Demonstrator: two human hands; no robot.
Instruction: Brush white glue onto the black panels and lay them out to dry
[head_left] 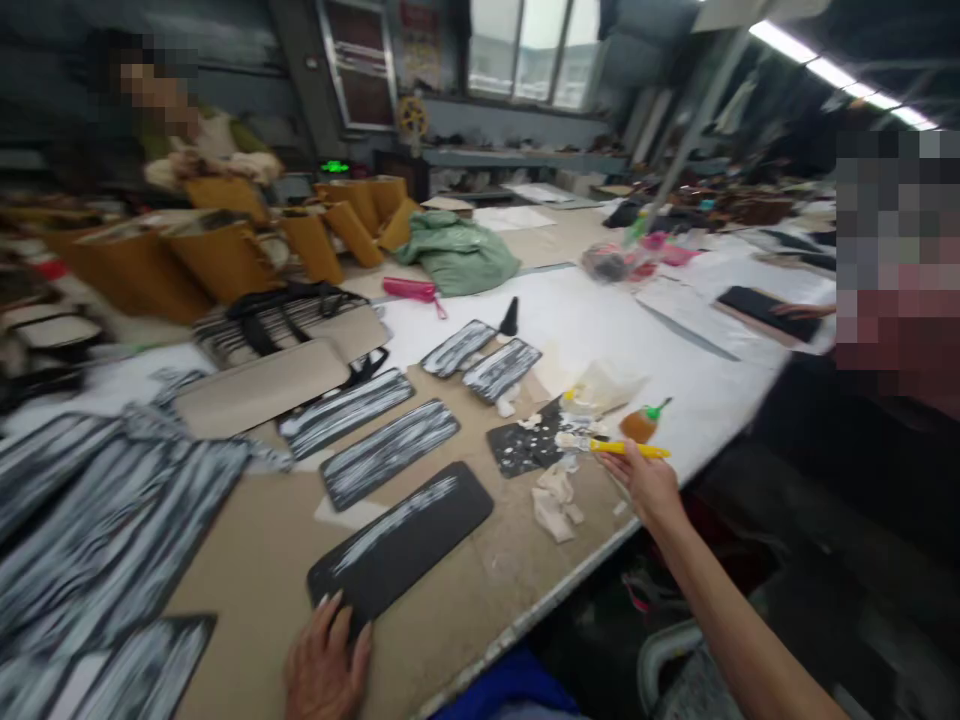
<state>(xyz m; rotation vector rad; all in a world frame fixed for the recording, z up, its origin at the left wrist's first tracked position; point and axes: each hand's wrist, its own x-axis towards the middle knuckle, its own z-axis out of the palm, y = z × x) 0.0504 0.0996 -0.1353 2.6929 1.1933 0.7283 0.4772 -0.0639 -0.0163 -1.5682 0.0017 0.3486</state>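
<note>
My left hand [328,660] rests with its fingers apart on the near left corner of a black panel [420,530], which has a white streak along its far side. My right hand [646,482] is closed on the yellow handle of a brush [630,450]. White paste covers the bristles, which are over a dark, white-spotted piece [525,440]. Beyond the black panel lie white-streaked panels [390,452]. An orange bottle with a green tip [640,422] stands just beyond the brush handle.
Crumpled whitish scraps [555,503] lie by the table's front edge [525,628]. More streaked pieces [112,530] spread at the left. Farther back are a beige bag [262,385], a pink pouch [409,289] and green cloth [461,250]. Other people are at the far left and right.
</note>
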